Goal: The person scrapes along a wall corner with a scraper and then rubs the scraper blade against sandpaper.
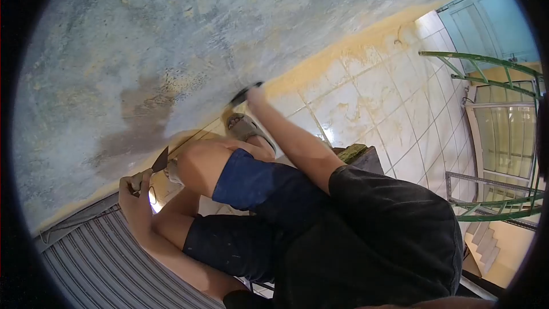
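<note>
Just short of twelve o'clock, near the wall's foot, a dark flat tool is held in the right hand, fingers closed on it; both blurred, contact with the wall cannot be told. At eight o'clock, a scraper is gripped in the left hand, its blade aimed toward one.

Reach is bounded from nine round to one by the wall, marked by a dark patch at nine. Between the hands, space is taken up by a bent knee; a sandal is planted just below the right hand. Beyond the left forearm, toward seven, a ribbed shutter is met. At three, a block is partly covered by the right arm.

Widest run: yellow-smeared tiles, between two and three, bounded farther out by a green metal frame. Blue door noted at two, stairs at four.
</note>
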`<state>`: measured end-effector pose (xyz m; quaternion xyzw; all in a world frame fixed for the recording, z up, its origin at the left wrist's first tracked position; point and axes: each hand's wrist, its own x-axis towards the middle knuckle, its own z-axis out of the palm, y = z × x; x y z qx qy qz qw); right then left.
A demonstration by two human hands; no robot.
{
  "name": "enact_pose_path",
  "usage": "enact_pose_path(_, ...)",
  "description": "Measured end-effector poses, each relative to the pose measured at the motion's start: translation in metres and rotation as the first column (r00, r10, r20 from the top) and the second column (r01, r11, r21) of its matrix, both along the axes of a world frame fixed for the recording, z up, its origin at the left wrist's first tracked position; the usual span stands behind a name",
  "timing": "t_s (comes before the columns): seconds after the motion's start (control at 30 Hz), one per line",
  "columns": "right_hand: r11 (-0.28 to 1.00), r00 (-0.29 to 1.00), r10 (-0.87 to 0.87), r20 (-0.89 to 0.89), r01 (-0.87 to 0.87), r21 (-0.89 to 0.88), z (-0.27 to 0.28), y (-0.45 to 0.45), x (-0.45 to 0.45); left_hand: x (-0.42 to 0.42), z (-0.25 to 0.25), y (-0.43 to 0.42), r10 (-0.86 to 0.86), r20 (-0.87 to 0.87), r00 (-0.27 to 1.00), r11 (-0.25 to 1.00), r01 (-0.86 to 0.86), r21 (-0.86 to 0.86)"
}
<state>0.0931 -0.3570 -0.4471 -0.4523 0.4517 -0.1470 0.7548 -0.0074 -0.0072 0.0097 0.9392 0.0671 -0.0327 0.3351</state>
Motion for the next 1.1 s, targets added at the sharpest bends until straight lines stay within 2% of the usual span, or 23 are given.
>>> enact_pose_path(0.03,0.966,0.976,-0.215,0.042,0.219,-0.134,-0.019,-0.023,0.020,-0.002,-0.003,0.003,-0.002,0.018,1.000,1.000,0.003,-0.017)
enact_pose_path(0.07,0.999,0.998,-0.035,-0.058,0.034,-0.017,-0.003,-0.077,0.007,-0.004,-0.009,0.009,-0.005,0.018,1.000,1.000,0.005,-0.022)
enact_pose_path(0.1,0.967,0.966,-0.126,0.226,0.170,-0.189,0.059,-0.115,-0.016,-0.006,-0.015,0.018,-0.016,0.030,0.999,0.996,0.019,-0.085)
enact_pose_path(0.13,0.952,0.983,-0.156,0.094,0.175,-0.250,0.075,-0.144,-0.020,-0.009,-0.017,0.025,-0.024,0.048,0.999,0.988,0.031,-0.149)
enact_pose_path(0.17,0.975,0.986,-0.080,0.145,0.108,-0.192,0.094,-0.172,-0.037,-0.011,-0.017,0.028,-0.015,0.058,0.998,0.987,0.024,-0.160)
enact_pose_path(0.2,0.990,0.981,-0.006,0.194,0.033,-0.138,0.116,-0.198,-0.056,-0.013,-0.015,0.031,-0.036,0.069,0.997,0.996,0.041,-0.074)
enact_pose_path(0.23,0.999,0.966,0.036,0.257,-0.040,0.009,0.133,-0.221,-0.075,-0.016,-0.014,0.033,-0.056,0.075,0.996,0.998,0.055,0.015)
enact_pose_path(0.3,0.951,0.931,0.076,0.357,-0.175,0.256,0.180,-0.248,-0.107,-0.021,-0.011,0.036,-0.055,0.076,0.996,0.998,0.054,0.022)
enact_pose_path(0.33,0.906,0.917,0.079,0.392,-0.230,0.356,0.211,-0.249,-0.123,-0.023,-0.009,0.038,-0.065,0.074,0.995,0.997,0.062,0.039)
enact_pose_path(0.43,0.912,0.907,0.020,0.421,-0.190,0.365,0.254,-0.241,-0.164,-0.030,-0.022,0.051,-0.106,0.091,0.990,0.993,0.110,-0.044)
enact_pose_path(0.6,0.868,0.875,0.110,0.471,-0.315,0.383,0.301,-0.195,-0.187,-0.039,-0.029,0.056,-0.132,0.128,0.983,0.990,0.137,-0.033)
enact_pose_path(0.83,0.825,0.764,0.304,0.569,-0.510,0.244,0.377,-0.142,-0.164,-0.051,-0.033,0.060,-0.119,0.202,0.972,0.990,0.132,-0.052)
enact_pose_path(0.9,0.840,0.729,0.309,0.611,-0.511,0.185,0.397,-0.139,-0.153,-0.055,-0.039,0.063,-0.088,0.224,0.971,0.993,0.103,-0.056)
enact_pose_path(0.97,0.870,0.711,0.316,0.629,-0.482,0.108,0.419,-0.136,-0.138,-0.055,-0.047,0.071,-0.115,0.261,0.958,0.993,0.112,0.027)
enact_pose_path(1.1,0.893,0.655,0.365,0.661,-0.448,-0.048,0.478,-0.107,-0.117,-0.060,-0.058,0.087,-0.081,0.310,0.947,0.997,0.080,0.019)
